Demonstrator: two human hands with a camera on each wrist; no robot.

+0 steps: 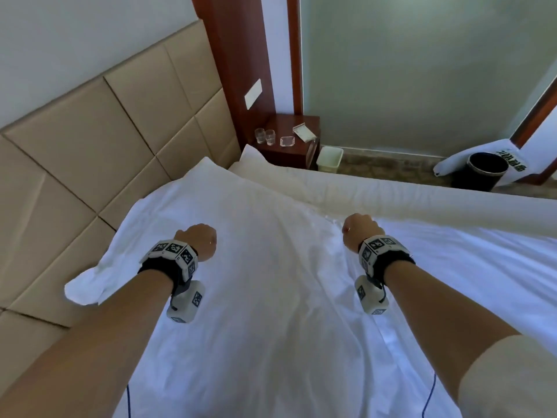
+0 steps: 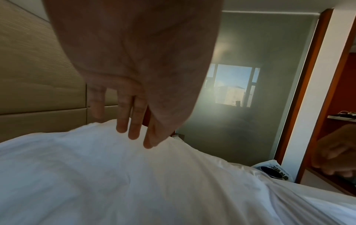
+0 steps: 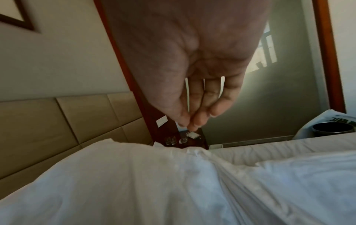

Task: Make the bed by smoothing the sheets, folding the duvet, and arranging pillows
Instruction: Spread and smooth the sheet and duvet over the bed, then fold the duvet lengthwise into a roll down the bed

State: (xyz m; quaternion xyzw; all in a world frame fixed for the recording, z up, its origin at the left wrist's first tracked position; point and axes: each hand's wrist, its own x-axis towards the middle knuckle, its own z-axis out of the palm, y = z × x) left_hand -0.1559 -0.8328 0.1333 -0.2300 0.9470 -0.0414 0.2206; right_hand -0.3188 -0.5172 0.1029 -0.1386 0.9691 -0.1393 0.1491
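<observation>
hovering over the white duvet (image 1: 271, 267) spread across the bed, your left hand (image 1: 200, 241) and right hand (image 1: 358, 229) hold nothing, fingers loosely extended — press flat, sweep creases outward evenly.

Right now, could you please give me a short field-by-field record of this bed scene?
Left hand: open, fingers straight, over the white duvet
Right hand: open, holding nothing, above the duvet
Duvet: wrinkled, spread over the bed
Pillows: white, against the beige headboard
Nightstand: two glasses on top
Floor: black bin
</observation>
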